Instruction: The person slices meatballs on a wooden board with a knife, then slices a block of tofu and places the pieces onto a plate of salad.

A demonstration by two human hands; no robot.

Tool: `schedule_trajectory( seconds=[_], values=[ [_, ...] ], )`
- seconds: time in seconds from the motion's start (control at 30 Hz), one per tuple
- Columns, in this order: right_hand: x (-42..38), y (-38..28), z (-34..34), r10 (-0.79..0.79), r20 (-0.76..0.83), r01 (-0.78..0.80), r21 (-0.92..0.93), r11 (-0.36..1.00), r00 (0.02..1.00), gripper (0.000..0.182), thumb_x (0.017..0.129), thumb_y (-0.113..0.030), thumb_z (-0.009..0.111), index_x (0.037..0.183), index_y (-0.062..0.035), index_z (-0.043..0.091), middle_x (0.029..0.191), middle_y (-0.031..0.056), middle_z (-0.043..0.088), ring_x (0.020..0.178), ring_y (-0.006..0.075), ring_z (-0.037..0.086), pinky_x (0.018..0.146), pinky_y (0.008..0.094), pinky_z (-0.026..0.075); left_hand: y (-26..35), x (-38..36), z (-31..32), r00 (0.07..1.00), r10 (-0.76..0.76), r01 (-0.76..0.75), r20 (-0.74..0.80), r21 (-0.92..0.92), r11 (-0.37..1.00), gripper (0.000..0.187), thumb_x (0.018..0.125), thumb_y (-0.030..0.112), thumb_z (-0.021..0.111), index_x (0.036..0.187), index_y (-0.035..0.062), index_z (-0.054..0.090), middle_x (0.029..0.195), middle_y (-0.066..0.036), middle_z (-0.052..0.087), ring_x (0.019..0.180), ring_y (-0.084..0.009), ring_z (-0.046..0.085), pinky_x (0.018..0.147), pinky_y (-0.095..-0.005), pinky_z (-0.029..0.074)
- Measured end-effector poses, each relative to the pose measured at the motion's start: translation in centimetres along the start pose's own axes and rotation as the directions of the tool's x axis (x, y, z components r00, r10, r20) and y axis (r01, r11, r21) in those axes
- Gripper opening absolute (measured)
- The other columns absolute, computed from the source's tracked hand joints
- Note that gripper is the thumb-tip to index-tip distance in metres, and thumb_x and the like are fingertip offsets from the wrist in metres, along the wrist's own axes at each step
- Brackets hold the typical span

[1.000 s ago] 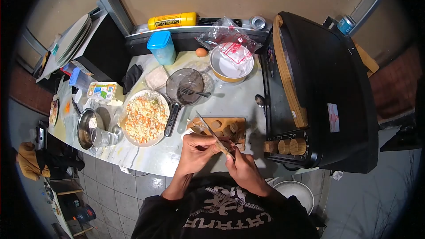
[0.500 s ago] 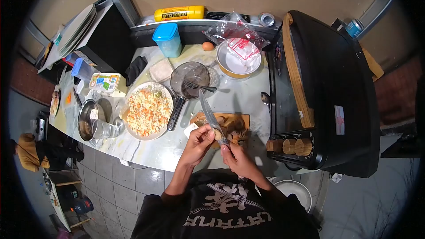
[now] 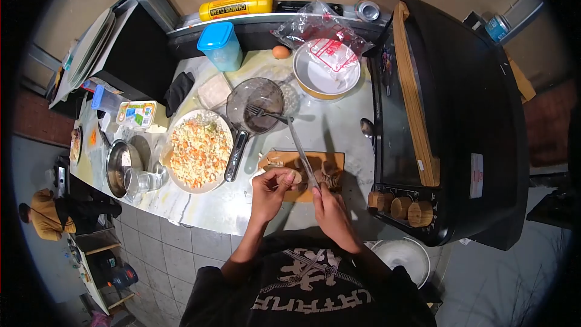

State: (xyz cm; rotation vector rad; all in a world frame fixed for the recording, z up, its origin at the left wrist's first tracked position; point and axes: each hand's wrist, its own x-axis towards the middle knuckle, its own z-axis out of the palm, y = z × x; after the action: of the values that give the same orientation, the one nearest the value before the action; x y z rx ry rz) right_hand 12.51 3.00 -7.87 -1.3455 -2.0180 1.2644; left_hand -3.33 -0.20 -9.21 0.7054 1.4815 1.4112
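My left hand (image 3: 269, 194) is closed on a small brown mushroom (image 3: 296, 178), pinched between thumb and fingers over the cutting board. In my right hand (image 3: 330, 209) is a kitchen knife (image 3: 300, 145), gripped by its handle, with the blade pointing up and away from me. The blade stands just right of the mushroom, apart from it. Below both hands lies the wooden cutting board (image 3: 284, 158), bearing more brown mushroom pieces (image 3: 330, 172) on its right side, partly hidden by the knife and my right hand.
Left of the board are a plate of chopped vegetables (image 3: 198, 151) and a dark pan (image 3: 256, 100) holding a fork (image 3: 263, 112). Behind stand a white bowl (image 3: 318, 82), an egg (image 3: 281, 52) and a blue-lidded container (image 3: 219, 48). A black oven (image 3: 460, 121) bounds the right side.
The knife has moved off the mushroom to the right, its blade now more upright. My hands have drawn apart slightly. The view has shifted a little.
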Motion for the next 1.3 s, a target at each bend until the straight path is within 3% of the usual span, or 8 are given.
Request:
schedule_trajectory(
  seconds=[0.07, 0.13, 0.17, 0.3, 0.4, 0.63, 1.17, 1.3],
  values=[
    [0.3, 0.6, -0.3, -0.018, -0.024, 0.018, 0.006, 1.0, 1.0, 0.022, 0.097, -0.021, 0.046, 0.101, -0.001, 0.054, 0.072, 0.0259, 0.057, 0.069, 0.0477, 0.055, 0.063, 0.0532, 0.041, 0.6, 0.8, 0.0, 1.0, -0.023, 0.023, 0.001, 0.111, 0.994, 0.017, 0.09, 0.011, 0.065, 0.096, -0.0046, 0.065, 0.084, -0.008, 0.068, 0.074, -0.0108, 0.063, 0.068, -0.0249, 0.051],
    [0.7, 0.9, -0.5, 0.002, -0.03, -0.002, -0.003, 1.0, 1.0, 0.021, 0.097, -0.019, 0.046, 0.102, -0.0012, 0.055, 0.071, 0.0262, 0.057, 0.07, 0.0472, 0.055, 0.062, 0.0526, 0.04, 1.2, 2.2, -0.1, 0.999, 0.015, -0.029, 0.034, 0.468, 0.883, 0.016, 0.088, 0.011, 0.066, 0.093, -0.0037, 0.066, 0.082, -0.012, 0.069, 0.075, -0.0155, 0.067, 0.067, -0.0286, 0.052],
    [0.9, 1.0, -0.7, 0.008, -0.03, -0.007, 0.029, 1.0, 1.0, 0.02, 0.097, -0.019, 0.046, 0.102, -0.0011, 0.055, 0.072, 0.0261, 0.057, 0.07, 0.0469, 0.055, 0.062, 0.0524, 0.04, 0.3, 3.3, -0.3, 0.987, 0.154, -0.153, 0.045, 0.549, 0.822, 0.013, 0.087, 0.01, 0.064, 0.091, -0.0022, 0.066, 0.081, -0.016, 0.068, 0.075, -0.0259, 0.068, 0.066, -0.0331, 0.051],
    [1.4, 1.8, -1.2, 0.02, -0.047, -0.02, 0.015, 1.0, 0.999, 0.02, 0.097, -0.018, 0.046, 0.099, -0.0009, 0.056, 0.073, 0.0256, 0.057, 0.069, 0.0461, 0.054, 0.061, 0.0517, 0.039, 1.6, 5.9, 0.0, 0.959, 0.174, -0.281, 0.222, 0.697, 0.66, 0.01, 0.082, 0.009, 0.064, 0.087, 0.0007, 0.066, 0.087, -0.018, 0.067, 0.08, -0.0372, 0.064, 0.07, -0.0403, 0.049],
    [1.4, 1.7, -1.9, 0.064, -0.038, -0.064, 0.005, 0.998, 0.997, 0.021, 0.098, -0.02, 0.046, 0.099, -0.0014, 0.055, 0.07, 0.0247, 0.056, 0.069, 0.0462, 0.054, 0.061, 0.0515, 0.038, 1.4, 6.8, -0.1, 0.92, 0.164, -0.386, 0.356, 0.746, 0.543, 0.026, 0.065, -0.007, 0.062, 0.09, 0.0011, 0.067, 0.088, -0.016, 0.068, 0.082, -0.0358, 0.065, 0.071, -0.0366, 0.05],
    [1.2, 2.1, -2.3, 0.065, -0.076, -0.06, 0.07, 0.996, 0.995, 0.021, 0.098, -0.02, 0.045, 0.1, -0.0013, 0.054, 0.072, 0.0245, 0.056, 0.069, 0.0456, 0.054, 0.063, 0.0513, 0.039, 1.5, 6.9, 0.5, 0.89, 0.136, -0.449, 0.435, 0.784, 0.429, 0.016, 0.069, 0.007, 0.072, 0.085, 0.0055, 0.072, 0.081, -0.011, 0.065, 0.075, -0.0332, 0.064, 0.066, -0.0392, 0.049],
    [1.3, 2.1, -2.5, 0.054, -0.058, -0.05, 0.077, 0.996, 0.997, 0.019, 0.097, -0.017, 0.047, 0.098, 0.0014, 0.052, 0.071, 0.0262, 0.058, 0.071, 0.0452, 0.059, 0.06, 0.0505, 0.043, 0.7, 6.7, 0.5, 0.893, 0.178, -0.444, 0.413, 0.752, 0.488, 0.021, 0.069, 0.005, 0.072, 0.09, 0.0081, 0.073, 0.08, -0.012, 0.066, 0.073, -0.0304, 0.064, 0.063, -0.036, 0.049],
    [1.1, 2.4, -2.5, 0.023, -0.092, -0.017, 0.061, 0.998, 0.996, 0.019, 0.097, -0.017, 0.047, 0.098, 0.0017, 0.052, 0.069, 0.0259, 0.057, 0.069, 0.0448, 0.059, 0.057, 0.0481, 0.043, 1.6, 6.4, 0.3, 0.896, 0.229, -0.444, 0.381, 0.741, 0.504, 0.015, 0.077, 0.011, 0.068, 0.091, 0.0107, 0.073, 0.078, -0.01, 0.065, 0.069, -0.0303, 0.063, 0.061, -0.0373, 0.048]
  ],
)
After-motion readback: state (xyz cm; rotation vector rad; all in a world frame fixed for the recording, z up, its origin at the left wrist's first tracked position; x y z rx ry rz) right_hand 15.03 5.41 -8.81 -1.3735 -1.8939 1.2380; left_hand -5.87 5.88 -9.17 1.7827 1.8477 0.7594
